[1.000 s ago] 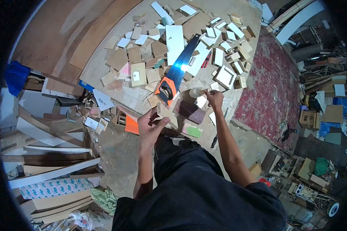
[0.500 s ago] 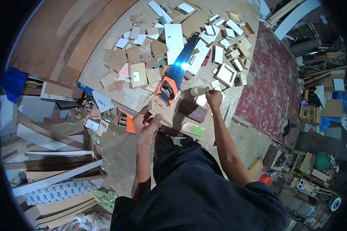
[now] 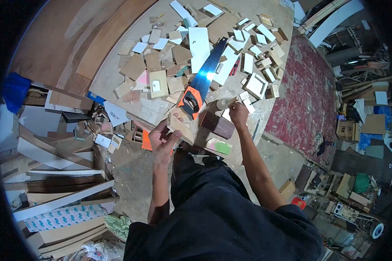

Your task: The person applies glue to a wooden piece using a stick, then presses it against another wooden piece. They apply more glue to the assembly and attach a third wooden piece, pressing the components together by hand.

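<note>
My left hand is closed around a small pale wooden block at the front edge of the table. My right hand is a closed fist to the right. Its fingers pinch a short pale thing, perhaps a stick, at the mouth of a small translucent container. The container seems to lie tilted on the table. Between my hands lies a dark reddish-brown block. Beyond it rests a handsaw with an orange and black handle, its blade pointing away from me.
Many small wooden and white board offcuts cover the worktable. Red pliers lie among them. A green and pink piece is near the front edge. Stacked planks fill the floor at left, and scrap lies at right.
My right hand has shifted slightly left and down beside the container. My left hand keeps hold of the wooden block, nearly in the same place.
</note>
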A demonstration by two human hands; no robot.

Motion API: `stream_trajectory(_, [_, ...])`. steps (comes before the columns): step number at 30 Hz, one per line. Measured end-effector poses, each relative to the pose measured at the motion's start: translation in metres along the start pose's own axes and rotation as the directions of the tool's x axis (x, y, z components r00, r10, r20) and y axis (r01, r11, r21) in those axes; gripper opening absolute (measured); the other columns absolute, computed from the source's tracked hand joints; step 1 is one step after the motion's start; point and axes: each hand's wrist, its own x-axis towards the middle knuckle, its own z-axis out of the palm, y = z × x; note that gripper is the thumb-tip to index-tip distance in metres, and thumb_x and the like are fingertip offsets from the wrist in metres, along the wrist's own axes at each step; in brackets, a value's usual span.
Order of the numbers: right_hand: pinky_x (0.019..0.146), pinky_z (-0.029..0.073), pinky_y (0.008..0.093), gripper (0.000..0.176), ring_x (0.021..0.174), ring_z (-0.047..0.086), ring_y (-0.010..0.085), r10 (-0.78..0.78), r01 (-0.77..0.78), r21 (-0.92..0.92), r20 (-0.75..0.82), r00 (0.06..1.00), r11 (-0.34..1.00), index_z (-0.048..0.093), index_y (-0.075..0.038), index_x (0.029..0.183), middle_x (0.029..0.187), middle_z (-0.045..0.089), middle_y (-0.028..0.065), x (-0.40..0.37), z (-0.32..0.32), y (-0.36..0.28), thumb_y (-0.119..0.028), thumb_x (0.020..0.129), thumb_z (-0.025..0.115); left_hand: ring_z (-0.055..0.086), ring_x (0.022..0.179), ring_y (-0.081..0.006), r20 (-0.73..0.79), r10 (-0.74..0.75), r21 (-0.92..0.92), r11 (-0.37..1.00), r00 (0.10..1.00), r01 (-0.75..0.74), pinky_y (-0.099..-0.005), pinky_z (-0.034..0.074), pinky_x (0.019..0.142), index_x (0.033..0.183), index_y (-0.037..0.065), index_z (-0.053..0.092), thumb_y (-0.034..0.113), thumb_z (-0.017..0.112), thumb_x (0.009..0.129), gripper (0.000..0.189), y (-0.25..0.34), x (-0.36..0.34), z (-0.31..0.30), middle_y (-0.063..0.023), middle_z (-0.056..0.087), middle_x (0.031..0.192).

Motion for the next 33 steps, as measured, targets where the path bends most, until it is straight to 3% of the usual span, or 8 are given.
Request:
stream_trajectory(4, [0.06,0.051,0.0355,0.011,0.064,0.066,0.0266,0.116,-0.124,0.063,0.126,0.985,0.99,0.073,-0.01,0.08,0.072,0.068,0.012,0.002,0.0,0.005,-0.017,0.073,0.067,0.058,0.104,-0.0181,-0.016,0.005,0.0,1.0,1.0,-0.005,-0.031,0.046,0.09,0.119,-0.003,0.055,0.01,0.074,0.076,0.049,-0.001,-0.005,-0.003,-0.015,0.062,0.112])
stream_trajectory(8, [0.059,0.051,0.0339,0.013,0.06,0.066,0.0231,0.128,-0.145,0.229,0.087,0.988,0.963,0.073,-0.007,0.081,0.07,0.068,0.0124,0.004,-0.003,0.014,-0.018,0.073,0.07,0.058,0.107,-0.0188,0.01,-0.023,0.015,1.0,1.0,0.023,-0.0314,0.046,0.091,0.12,-0.002,0.055,0.009,0.074,0.076,0.049,0.003,-0.007,-0.001,-0.0142,0.062,0.113])
stream_trajectory(9, [0.059,0.051,0.0324,0.016,0.058,0.066,0.0215,0.218,-0.247,0.259,0.135,0.967,0.934,0.072,-0.004,0.081,0.069,0.068,0.0129,0.005,-0.004,0.017,-0.018,0.074,0.07,0.058,0.107,-0.0193,0.022,-0.044,0.02,0.999,0.999,0.044,-0.0319,0.046,0.092,0.121,-0.002,0.054,0.009,0.074,0.075,0.051,0.004,-0.008,0.0,-0.0138,0.062,0.113])
stream_trajectory(11, [0.055,0.05,0.029,0.021,0.051,0.064,0.0168,0.362,-0.412,0.408,0.198,0.911,0.815,0.071,0.002,0.082,0.065,0.067,0.011,0.002,-0.005,0.024,-0.019,0.078,0.07,0.058,0.108,-0.0198,0.029,-0.028,-0.036,0.999,0.999,0.029,-0.0329,0.046,0.092,0.122,-0.001,0.053,0.009,0.074,0.076,0.052,0.003,-0.008,0.003,-0.0133,0.062,0.113])
stream_trajectory(15, [0.047,0.047,0.0241,0.016,0.054,0.062,0.0141,0.415,-0.471,0.564,0.236,0.879,0.678,0.069,0.004,0.084,0.064,0.063,0.0067,-0.009,-0.023,0.035,-0.01,0.081,0.065,0.059,0.107,-0.0216,-0.003,-0.024,-0.269,0.963,1.0,0.022,-0.0361,0.045,0.095,0.125,0.002,0.051,0.01,0.072,0.078,0.052,-0.006,-0.01,0.012,-0.012,0.063,0.112])
stream_trajectory(19, [0.052,0.049,0.0254,0.013,0.06,0.059,0.0118,0.523,-0.529,0.763,0.298,0.798,0.371,0.067,0.002,0.088,0.078,0.066,0.0078,-0.026,-0.07,0.031,-0.009,0.082,0.065,0.061,0.103,-0.022,0.017,-0.047,-0.304,0.952,0.999,0.05,-0.0362,0.048,0.092,0.123,0.003,0.052,0.013,0.07,0.08,0.047,-0.01,-0.011,0.022,-0.0107,0.062,0.112])
stream_trajectory(24, [0.057,0.05,0.0254,0.017,0.063,0.059,0.0131,0.371,-0.418,0.886,0.326,0.869,0.2,0.066,0.005,0.094,0.082,0.065,0.0109,-0.05,-0.155,0.003,-0.008,0.082,0.067,0.062,0.099,-0.0179,0.146,-0.133,-0.266,0.949,0.98,0.169,-0.0334,0.054,0.081,0.123,0.003,0.053,0.022,0.069,0.082,0.047,-0.02,-0.012,0.037,-0.0095,0.061,0.113])
stream_trajectory(33, [0.055,0.051,0.0294,0.015,0.064,0.061,0.0189,0.138,-0.192,0.981,0.188,0.972,0.014,0.064,0.007,0.095,0.083,0.065,0.0153,-0.075,-0.227,-0.022,0.003,0.081,0.064,0.06,0.1,-0.0201,0.362,-0.201,-0.275,0.91,0.91,0.31,-0.0346,0.049,0.087,0.123,-0.003,0.05,0.037,0.073,0.077,0.065,-0.023,-0.018,0.092,-0.0114,0.061,0.112])
